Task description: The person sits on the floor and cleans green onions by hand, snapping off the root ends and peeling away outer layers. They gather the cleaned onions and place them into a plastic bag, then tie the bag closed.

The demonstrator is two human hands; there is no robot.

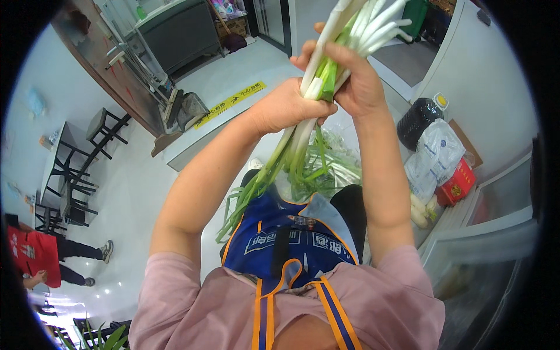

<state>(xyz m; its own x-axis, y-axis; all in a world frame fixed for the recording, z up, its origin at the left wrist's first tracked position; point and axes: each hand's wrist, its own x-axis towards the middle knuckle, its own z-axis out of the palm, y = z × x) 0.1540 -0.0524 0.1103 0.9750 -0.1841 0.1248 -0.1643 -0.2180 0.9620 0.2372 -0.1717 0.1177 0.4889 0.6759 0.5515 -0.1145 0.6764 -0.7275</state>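
Observation:
A bunch of long scallions (301,142) is held up in front of my chest, white ends at the top and green leaves trailing down over my blue apron (280,245). My left hand (293,105) grips the stalks around their middle. Higher up, my right hand (361,78) curls around the white stems, thumb and fingers on either side of them. Below the hands, more scallions (343,173) lie in a clear plastic bag (330,138) on the floor. The bunch partly hides that bag.
To the right stand a large dark jug with a yellow cap (420,122), a white plastic bag (435,157), a red box (457,181) and white radishes (420,212). A step with yellow warning tape (229,105) lies ahead. Black stools (72,197) and a person in red (35,251) are left.

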